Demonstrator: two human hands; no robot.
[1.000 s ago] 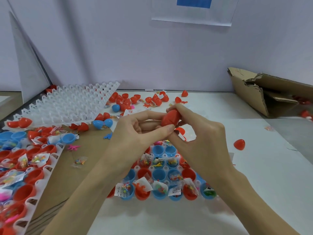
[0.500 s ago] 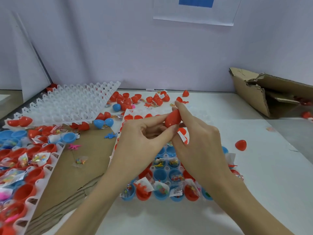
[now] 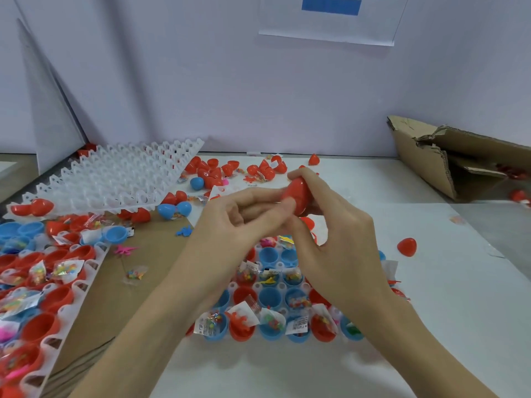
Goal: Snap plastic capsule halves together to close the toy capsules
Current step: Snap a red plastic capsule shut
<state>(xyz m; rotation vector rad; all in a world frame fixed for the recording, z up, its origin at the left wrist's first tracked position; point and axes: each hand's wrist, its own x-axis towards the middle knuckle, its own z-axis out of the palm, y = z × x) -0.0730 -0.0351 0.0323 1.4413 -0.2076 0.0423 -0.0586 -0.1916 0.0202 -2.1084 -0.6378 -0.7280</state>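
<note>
- Both hands meet in the air above the tray (image 3: 290,338) of open halves, and between them is one red capsule (image 3: 297,195).
- The left hand (image 3: 230,225) pinches the capsule from its side; the thumb tip lies on the red shell and the other fingers are curled behind it.
- The right hand (image 3: 342,239) wraps the capsule from the other side, with the forefinger bent over the top and the thumb below.
- I cannot see the seam, because the fingers cover it, so I cannot tell if the two halves are already locked.
- To do this step well, I think the halves must stay straight in one line, and the push should come evenly from both ends, not from one edge only.
- A small toy bag may get caught in the rim; it is better to check this before pressing hard.
- Below the wrists, many blue and red halves with toy bags wait in the tray, so much work seems left.
- A loose red half (image 3: 407,247) lies on the table to the right of the right hand.
</note>
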